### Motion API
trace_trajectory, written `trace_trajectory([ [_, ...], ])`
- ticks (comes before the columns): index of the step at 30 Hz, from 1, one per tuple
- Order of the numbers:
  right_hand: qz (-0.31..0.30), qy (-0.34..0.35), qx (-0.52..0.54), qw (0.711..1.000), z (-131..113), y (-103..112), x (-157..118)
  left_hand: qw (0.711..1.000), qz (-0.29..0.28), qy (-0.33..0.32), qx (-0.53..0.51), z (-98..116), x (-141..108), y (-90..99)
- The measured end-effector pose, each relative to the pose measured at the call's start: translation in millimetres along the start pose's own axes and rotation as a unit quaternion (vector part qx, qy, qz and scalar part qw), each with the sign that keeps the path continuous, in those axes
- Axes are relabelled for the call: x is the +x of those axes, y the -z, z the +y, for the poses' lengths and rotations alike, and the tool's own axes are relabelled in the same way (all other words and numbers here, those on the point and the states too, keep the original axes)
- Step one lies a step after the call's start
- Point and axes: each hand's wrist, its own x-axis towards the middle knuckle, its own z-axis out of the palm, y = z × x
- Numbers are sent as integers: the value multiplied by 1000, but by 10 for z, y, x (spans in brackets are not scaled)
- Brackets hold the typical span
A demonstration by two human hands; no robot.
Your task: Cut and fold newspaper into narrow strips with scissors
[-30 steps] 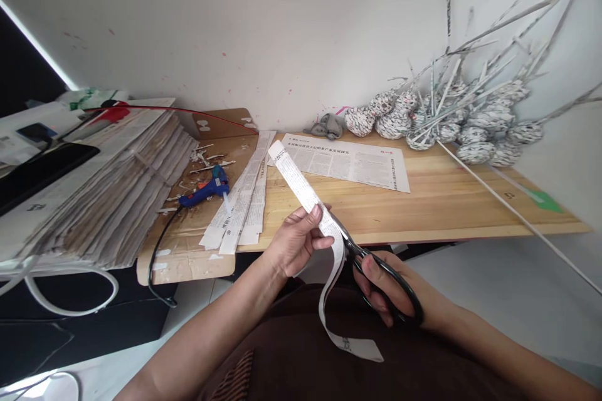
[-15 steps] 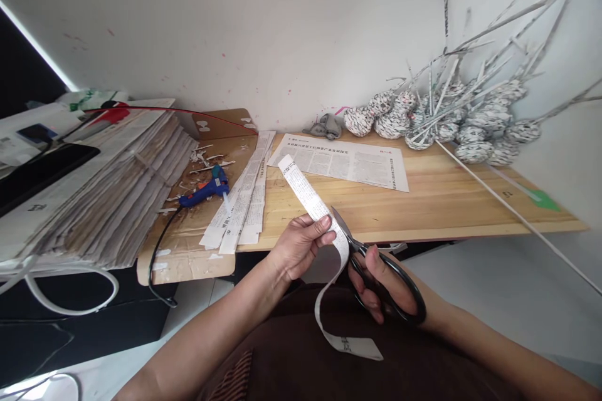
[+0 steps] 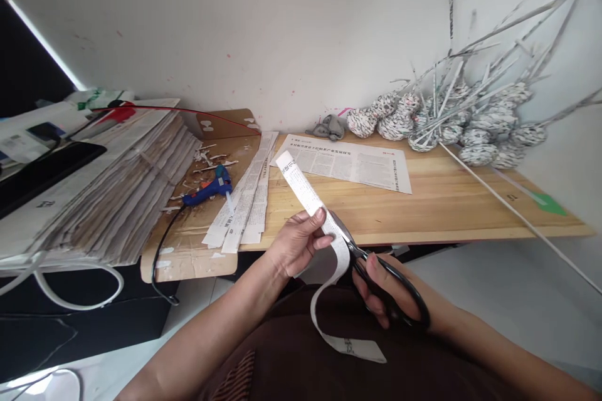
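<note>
My left hand point(image 3: 298, 241) pinches a long newspaper strip point(image 3: 301, 187) between thumb and fingers. One end of the strip points up toward the table; the rest curls down over my lap, its lower end printed with dark characters. My right hand point(image 3: 383, 288) grips black-handled scissors point(image 3: 416, 297), fingers through the loops. The scissor blades lie against the strip's right edge just beside my left fingers; whether they are cutting into it I cannot tell. Beyond my hands a printed newspaper sheet point(image 3: 348, 163) lies flat on the wooden tabletop point(image 3: 451, 207).
Left of my hands, cut newspaper strips point(image 3: 244, 207) lie by a blue glue gun point(image 3: 211, 188) on cardboard point(image 3: 192, 263). A tall newspaper stack point(image 3: 117, 194) stands further left. Woven paper balls point(image 3: 395, 122) with long paper sticks rest against the wall, beside a grey cloth point(image 3: 329, 127).
The view has shifted slightly. My left thumb sits a little further up and left along the strip, and the scissor blades look closer together. Both hands keep their hold.
</note>
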Motion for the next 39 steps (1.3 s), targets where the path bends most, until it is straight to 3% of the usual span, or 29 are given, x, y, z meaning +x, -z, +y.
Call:
trace_trajectory([
  [8, -24, 40, 32, 998, 174, -4, 68, 1000, 11, 9, -24, -93, -30, -61],
  [23, 26, -30, -25, 999, -116, -31, 23, 1000, 6, -16, -3, 39, 4, 36],
  [29, -10, 22, -6, 1000, -5, -23, 61, 1000, -6, -7, 19, -1, -19, -20],
  [39, 14, 28, 27, 999, 47, -71, 86, 1000, 2, -17, -8, -75, -18, -48],
])
